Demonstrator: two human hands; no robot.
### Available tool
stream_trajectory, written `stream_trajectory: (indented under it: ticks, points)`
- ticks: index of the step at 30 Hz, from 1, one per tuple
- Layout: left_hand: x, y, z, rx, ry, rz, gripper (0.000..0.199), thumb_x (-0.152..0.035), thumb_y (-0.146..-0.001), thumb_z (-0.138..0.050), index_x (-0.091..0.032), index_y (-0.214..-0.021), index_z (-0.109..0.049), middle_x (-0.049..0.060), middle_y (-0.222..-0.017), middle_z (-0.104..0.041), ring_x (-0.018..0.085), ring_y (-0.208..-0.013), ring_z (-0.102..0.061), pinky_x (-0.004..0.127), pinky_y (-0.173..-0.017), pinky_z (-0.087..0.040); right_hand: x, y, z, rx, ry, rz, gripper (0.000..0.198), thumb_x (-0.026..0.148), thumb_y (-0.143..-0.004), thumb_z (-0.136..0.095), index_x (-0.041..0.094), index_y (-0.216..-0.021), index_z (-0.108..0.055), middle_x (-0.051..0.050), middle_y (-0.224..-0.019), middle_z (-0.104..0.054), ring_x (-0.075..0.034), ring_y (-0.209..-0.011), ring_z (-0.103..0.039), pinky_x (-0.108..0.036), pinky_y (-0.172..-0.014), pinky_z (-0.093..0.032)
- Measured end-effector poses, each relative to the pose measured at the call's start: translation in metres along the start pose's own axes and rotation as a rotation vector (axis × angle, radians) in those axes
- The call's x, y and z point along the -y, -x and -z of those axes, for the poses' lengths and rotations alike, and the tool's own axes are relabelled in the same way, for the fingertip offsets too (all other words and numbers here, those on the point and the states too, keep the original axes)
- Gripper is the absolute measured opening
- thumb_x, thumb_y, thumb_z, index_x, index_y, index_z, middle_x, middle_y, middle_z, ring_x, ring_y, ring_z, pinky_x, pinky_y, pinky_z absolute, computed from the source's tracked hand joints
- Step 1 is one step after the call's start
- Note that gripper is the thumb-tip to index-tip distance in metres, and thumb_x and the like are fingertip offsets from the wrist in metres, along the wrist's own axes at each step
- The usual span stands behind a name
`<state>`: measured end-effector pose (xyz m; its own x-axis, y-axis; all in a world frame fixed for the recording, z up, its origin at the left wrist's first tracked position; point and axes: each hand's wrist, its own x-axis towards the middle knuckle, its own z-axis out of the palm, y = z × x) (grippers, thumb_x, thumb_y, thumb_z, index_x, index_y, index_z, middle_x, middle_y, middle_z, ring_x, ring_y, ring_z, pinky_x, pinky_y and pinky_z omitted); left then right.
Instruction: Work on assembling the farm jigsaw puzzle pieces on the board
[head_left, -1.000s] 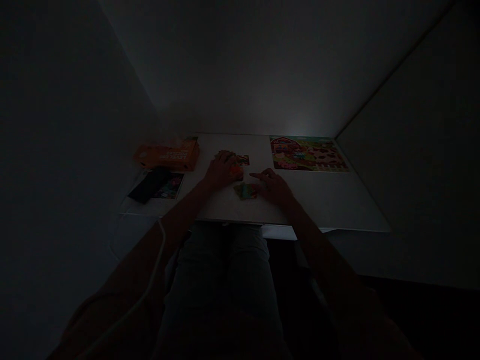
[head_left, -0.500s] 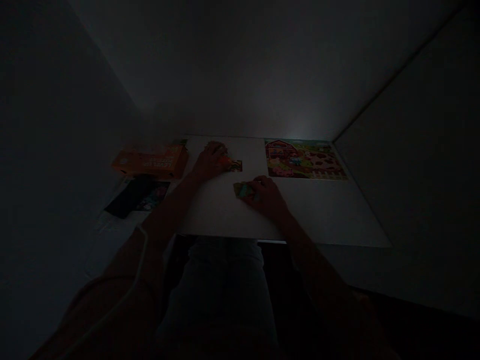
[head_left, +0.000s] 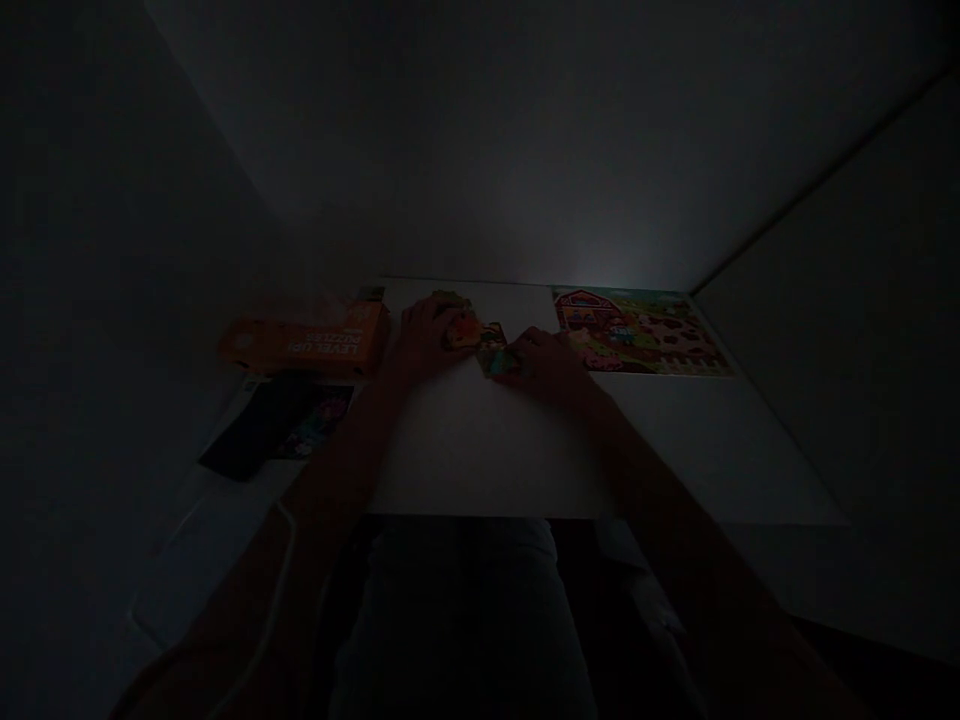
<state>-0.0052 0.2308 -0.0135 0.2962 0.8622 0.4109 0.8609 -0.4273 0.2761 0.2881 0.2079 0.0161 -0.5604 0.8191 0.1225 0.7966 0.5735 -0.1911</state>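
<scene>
In a dim room, a white table (head_left: 465,450) is seen against a pale wall. The green puzzle piece (head_left: 496,362) is pinched in the fingers of the right hand (head_left: 544,365), to their left; its long axis cannot be made out. The orange-patterned piece (head_left: 463,330) is covered by the left hand (head_left: 427,338); whether it is gripped cannot be told. Between them, a small patterned piece (head_left: 492,336) is seen just beyond the green one. Farther left, "LEVEL UP! PUZZLES" is read, inverted, on an orange box (head_left: 315,340).

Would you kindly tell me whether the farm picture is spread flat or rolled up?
Spread flat: the farm picture lies on the white table, its barn and cow both showing, no curled edge visible.
</scene>
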Motion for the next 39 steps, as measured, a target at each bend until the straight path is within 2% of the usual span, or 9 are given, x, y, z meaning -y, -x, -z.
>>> stream_trajectory:
  ticks: [5,10,14,18,20,26,31,34,39]
  points:
    - [-0.004,-0.003,-0.001,-0.05,-0.05,0.152,0.075,-0.055,-0.094,-0.088,-0.022,-0.159,-0.067,0.024,-0.168,-0.054,0.052,-0.152,-0.053,0.07,-0.128,-0.044,-0.017,-0.017,-0.01,-0.068,-0.097,0.067,0.037,0.052,-0.105,-0.084,0.031,-0.136,-0.082,-0.015,-0.146,-0.077,-0.038,-0.133,-0.072,-0.059,-0.121,-0.051]
    - [-0.006,-0.003,-0.002,-0.049,-0.053,0.223,0.078,-0.05,-0.099,-0.083,-0.024,-0.168,-0.057,0.023,-0.169,-0.052,0.05,-0.155,-0.051,0.069,-0.131,-0.041,-0.025,-0.014,-0.012,-0.057,-0.162,0.052,0.046,0.045,-0.102,-0.088,0.023,-0.141,-0.08,-0.016,-0.149,-0.075,-0.036,-0.133,-0.073,-0.058,-0.121,-0.049]
    - [-0.004,-0.001,-0.002,-0.029,-0.059,0.2,0.086,-0.047,-0.092,-0.092,-0.024,-0.167,-0.056,0.021,-0.171,-0.049,0.048,-0.157,-0.047,0.068,-0.132,-0.039,-0.032,-0.012,-0.011,-0.047,-0.197,0.06,0.063,0.046,-0.094,-0.098,0.019,-0.147,-0.079,-0.02,-0.15,-0.071,-0.039,-0.138,-0.07,-0.06,-0.125,-0.047]
    - [-0.002,0.001,0.001,-0.05,-0.079,0.16,0.065,-0.049,-0.092,-0.092,-0.027,-0.148,-0.07,0.017,-0.159,-0.058,0.045,-0.148,-0.052,0.067,-0.129,-0.041,-0.04,-0.01,-0.011,-0.04,-0.242,0.055,0.049,0.044,-0.099,-0.094,0.021,-0.142,-0.082,-0.017,-0.145,-0.074,-0.035,-0.131,-0.073,-0.059,-0.124,-0.048]
    - [-0.002,0.0,0.002,-0.031,-0.088,0.16,0.062,-0.052,-0.094,-0.09,-0.026,-0.148,-0.072,0.018,-0.156,-0.059,0.045,-0.147,-0.053,0.068,-0.128,-0.04,-0.043,-0.011,-0.011,-0.031,-0.258,0.064,0.046,0.043,-0.101,-0.092,0.022,-0.141,-0.082,-0.016,-0.143,-0.076,-0.034,-0.126,-0.075,-0.058,-0.122,-0.05]
    - [-0.001,-0.001,0.0,-0.046,-0.093,0.113,0.052,-0.055,-0.099,-0.087,-0.027,-0.142,-0.076,0.013,-0.15,-0.064,0.041,-0.145,-0.056,0.068,-0.13,-0.037,-0.044,-0.012,-0.004,-0.032,-0.28,0.095,0.053,0.05,-0.104,-0.085,0.028,-0.152,-0.077,-0.013,-0.141,-0.079,-0.031,-0.106,-0.077,-0.06,-0.12,-0.051]
    - [-0.001,-0.001,0.0,-0.065,-0.072,0.132,0.055,-0.054,-0.095,-0.09,-0.029,-0.142,-0.075,0.013,-0.15,-0.068,0.041,-0.141,-0.061,0.067,-0.125,-0.042,-0.045,-0.008,0.006,-0.271,-0.252,0.004,0.061,0.065,-0.107,-0.076,0.04,-0.162,-0.069,-0.012,-0.152,-0.071,-0.035,-0.115,-0.072,-0.059,-0.115,-0.059]
    - [-0.004,-0.002,0.004,-0.057,-0.069,0.158,0.054,-0.054,-0.095,-0.09,-0.028,-0.139,-0.075,0.014,-0.149,-0.07,0.04,-0.141,-0.063,0.068,-0.126,-0.042,-0.047,-0.006,0.007,-0.444,-0.213,-0.036,0.065,0.065,-0.106,-0.075,0.036,-0.163,-0.067,-0.015,-0.151,-0.068,-0.037,-0.12,-0.07,-0.059,-0.112,-0.062]
    - [-0.008,-0.003,0.006,-0.058,-0.054,0.16,0.06,-0.049,-0.088,-0.099,-0.025,-0.138,-0.076,0.014,-0.146,-0.072,0.042,-0.138,-0.065,0.066,-0.122,-0.045,-0.041,-0.001,0.014,-0.434,-0.172,-0.049,0.06,0.061,-0.106,-0.077,0.029,-0.157,-0.068,-0.018,-0.15,-0.062,-0.04,-0.126,-0.069,-0.058,-0.111,-0.063]
